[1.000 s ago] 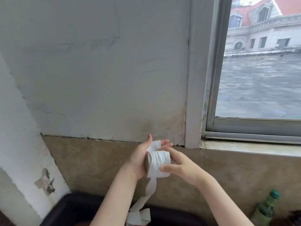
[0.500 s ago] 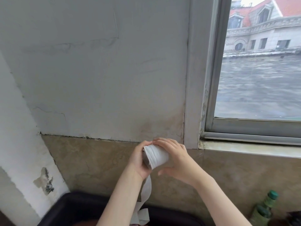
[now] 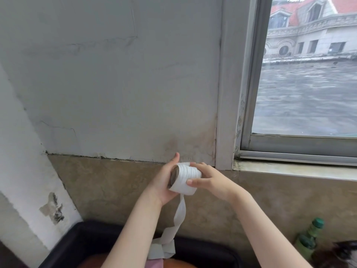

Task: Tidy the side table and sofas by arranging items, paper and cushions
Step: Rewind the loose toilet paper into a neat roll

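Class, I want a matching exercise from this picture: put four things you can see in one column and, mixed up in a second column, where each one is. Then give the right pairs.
Things
1. paper roll
2. loose paper strip
3. green bottle
4. window

Places
A. upper right, showing a red-roofed building
B. hanging down toward the black tray
C. gripped between the left hand and right hand
D. bottom right corner, against the tan wall panel

Pairs: 1-C, 2-B, 3-D, 4-A
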A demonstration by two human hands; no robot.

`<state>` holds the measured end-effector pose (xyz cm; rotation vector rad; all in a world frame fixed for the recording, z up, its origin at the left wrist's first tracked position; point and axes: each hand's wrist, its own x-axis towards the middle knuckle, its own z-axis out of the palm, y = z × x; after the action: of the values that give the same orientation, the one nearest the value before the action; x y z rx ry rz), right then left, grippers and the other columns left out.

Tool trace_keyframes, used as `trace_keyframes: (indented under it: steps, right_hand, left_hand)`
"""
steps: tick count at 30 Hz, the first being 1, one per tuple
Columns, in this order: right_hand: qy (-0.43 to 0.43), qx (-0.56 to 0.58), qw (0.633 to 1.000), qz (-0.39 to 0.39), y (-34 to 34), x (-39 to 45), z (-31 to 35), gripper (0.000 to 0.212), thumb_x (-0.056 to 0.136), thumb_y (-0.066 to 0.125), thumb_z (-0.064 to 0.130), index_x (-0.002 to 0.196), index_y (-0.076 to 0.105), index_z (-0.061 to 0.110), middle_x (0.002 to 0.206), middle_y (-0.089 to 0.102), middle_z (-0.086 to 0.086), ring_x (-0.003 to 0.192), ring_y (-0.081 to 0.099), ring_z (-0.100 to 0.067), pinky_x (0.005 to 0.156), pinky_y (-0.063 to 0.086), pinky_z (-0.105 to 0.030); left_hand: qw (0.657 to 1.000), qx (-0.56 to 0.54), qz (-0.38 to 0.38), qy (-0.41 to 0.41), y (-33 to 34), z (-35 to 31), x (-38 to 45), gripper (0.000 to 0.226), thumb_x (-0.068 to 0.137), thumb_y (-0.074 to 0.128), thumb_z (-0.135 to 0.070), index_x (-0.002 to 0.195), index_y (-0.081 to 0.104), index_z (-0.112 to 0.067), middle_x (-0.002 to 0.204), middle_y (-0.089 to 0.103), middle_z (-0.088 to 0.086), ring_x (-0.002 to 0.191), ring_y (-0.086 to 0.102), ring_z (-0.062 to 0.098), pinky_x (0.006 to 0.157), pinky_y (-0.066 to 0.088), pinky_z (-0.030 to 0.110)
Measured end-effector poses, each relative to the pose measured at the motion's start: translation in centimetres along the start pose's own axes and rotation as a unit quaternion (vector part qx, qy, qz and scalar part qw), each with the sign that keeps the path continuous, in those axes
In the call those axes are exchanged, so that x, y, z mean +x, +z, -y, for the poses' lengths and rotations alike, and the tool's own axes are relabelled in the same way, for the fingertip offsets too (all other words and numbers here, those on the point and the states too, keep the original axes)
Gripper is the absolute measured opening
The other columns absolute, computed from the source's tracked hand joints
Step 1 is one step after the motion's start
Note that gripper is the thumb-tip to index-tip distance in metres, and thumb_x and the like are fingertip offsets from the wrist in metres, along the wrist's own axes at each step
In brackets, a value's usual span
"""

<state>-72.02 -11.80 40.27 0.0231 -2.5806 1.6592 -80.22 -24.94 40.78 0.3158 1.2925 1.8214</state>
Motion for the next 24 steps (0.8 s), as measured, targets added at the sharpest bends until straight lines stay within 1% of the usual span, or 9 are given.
trace_keyframes:
  steps: [4, 7, 10, 14, 17, 19, 21, 22, 24]
  right_hand:
    - [0.021, 0.041, 0.997, 0.065, -0.4, 0.2, -0.2, 0.053, 0.073, 0.063, 0.031, 0.121, 0.057, 0.011, 0.118, 0.061, -0.017, 0.111, 0.057, -0.029, 0.102, 0.041, -0.043]
    - [0.031, 0.038, 0.996, 0.073, -0.7, 0.2, -0.3, 0.051, 0.073, 0.062, 0.032, 0.12, 0.057, 0.012, 0.12, 0.061, -0.014, 0.113, 0.057, -0.025, 0.103, 0.04, -0.04]
    - [0.024, 0.047, 0.995, 0.08, -0.9, 0.0, -0.5, 0.037, 0.078, 0.058, 0.036, 0.113, 0.059, 0.026, 0.124, 0.06, -0.001, 0.114, 0.057, -0.013, 0.104, 0.04, -0.033]
    - [0.01, 0.08, 0.992, 0.1, -1.3, -0.4, -0.1, 0.023, 0.091, 0.058, 0.021, 0.11, 0.055, 0.032, 0.114, 0.058, 0.014, 0.102, 0.058, 0.007, 0.09, 0.045, -0.016]
    - [0.003, 0.05, 0.994, 0.101, -1.4, -0.3, -0.1, 0.04, 0.081, 0.064, 0.035, 0.117, 0.058, 0.021, 0.12, 0.059, -0.008, 0.114, 0.058, -0.016, 0.101, 0.044, -0.033]
    - [0.011, 0.021, 0.994, 0.111, -1.4, -0.2, -0.1, 0.055, 0.071, 0.065, 0.045, 0.117, 0.06, 0.016, 0.116, 0.061, -0.009, 0.116, 0.056, -0.026, 0.103, 0.042, -0.042]
    - [0.019, 0.007, 0.993, 0.118, -1.4, -0.2, -0.2, 0.049, 0.073, 0.066, 0.043, 0.115, 0.061, 0.018, 0.113, 0.063, -0.006, 0.114, 0.057, -0.023, 0.103, 0.042, -0.042]
    - [0.02, 0.005, 0.993, 0.114, -1.5, -0.1, -0.2, 0.045, 0.076, 0.065, 0.04, 0.115, 0.06, 0.019, 0.116, 0.063, -0.008, 0.113, 0.058, -0.022, 0.102, 0.043, -0.041]
    - [0.011, 0.013, 0.996, 0.088, -1.5, -0.2, 0.0, 0.038, 0.084, 0.064, 0.032, 0.116, 0.058, 0.013, 0.119, 0.061, -0.013, 0.11, 0.059, -0.023, 0.097, 0.048, -0.035]
  left_hand:
    - [0.999, 0.032, 0.011, -0.002, -0.3, 0.5, -0.2, 0.046, 0.077, 0.055, -0.046, 0.095, 0.07, -0.006, 0.084, 0.069, 0.01, 0.074, 0.065, 0.02, 0.07, 0.046, 0.032]
    - [1.0, 0.009, -0.006, -0.01, -0.5, 1.0, -0.1, 0.044, 0.087, 0.05, -0.043, 0.094, 0.072, -0.006, 0.085, 0.069, 0.011, 0.076, 0.064, 0.022, 0.072, 0.046, 0.033]
    - [0.999, -0.033, -0.026, -0.014, -0.8, 1.2, 0.2, 0.052, 0.1, 0.031, -0.043, 0.113, 0.063, -0.004, 0.101, 0.069, 0.016, 0.092, 0.063, 0.026, 0.082, 0.047, 0.037]
    - [0.997, -0.062, -0.037, -0.007, -1.2, 1.4, 0.6, 0.055, 0.101, 0.025, -0.045, 0.117, 0.061, -0.005, 0.116, 0.065, 0.019, 0.111, 0.058, 0.032, 0.096, 0.043, 0.043]
    - [0.999, -0.043, -0.027, -0.016, -0.9, 1.5, 0.4, 0.054, 0.1, 0.024, -0.046, 0.115, 0.062, -0.01, 0.107, 0.068, 0.016, 0.099, 0.063, 0.028, 0.08, 0.049, 0.038]
    - [0.999, -0.028, -0.009, -0.026, -0.7, 1.6, 0.3, 0.054, 0.101, 0.022, -0.046, 0.116, 0.062, -0.012, 0.097, 0.07, 0.013, 0.086, 0.066, 0.023, 0.069, 0.051, 0.033]
    - [0.999, -0.024, 0.002, -0.024, -0.5, 1.6, 0.2, 0.055, 0.101, 0.022, -0.045, 0.118, 0.061, -0.011, 0.094, 0.071, 0.012, 0.08, 0.068, 0.021, 0.064, 0.053, 0.029]
    - [0.999, -0.029, 0.011, -0.015, -0.4, 1.6, 0.0, 0.056, 0.1, 0.023, -0.046, 0.119, 0.061, -0.009, 0.099, 0.07, 0.014, 0.084, 0.068, 0.022, 0.068, 0.054, 0.03]
    - [0.998, -0.06, 0.028, 0.002, -0.4, 1.6, -0.1, 0.061, 0.096, 0.031, -0.05, 0.122, 0.062, -0.005, 0.116, 0.065, 0.019, 0.105, 0.063, 0.029, 0.092, 0.049, 0.04]
